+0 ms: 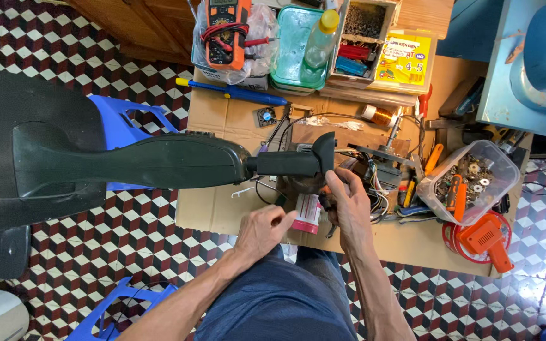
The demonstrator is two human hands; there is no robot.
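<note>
A long dark-green appliance housing (159, 161) with a black neck and end cap (298, 161) lies across a blue stool onto the cardboard. My right hand (349, 202) is raised just under the end cap, fingers pinching a small dark part. My left hand (261, 228) rests lower, its fingers curled next to a small pink-and-white bottle (308, 213). Whether the left hand grips anything is hidden. Wires and a motor with copper winding (374, 173) sit behind the right hand.
Cardboard sheet (213, 208) covers the floor work area. Clear tub of screws and tools (472, 180), orange drill (485, 239), orange multimeter (225, 31), blue screwdriver (235, 91), green-lidded box (292, 44), yellow-capped bottle (320, 38), parts boxes at top. Blue stool (121, 120) on the left.
</note>
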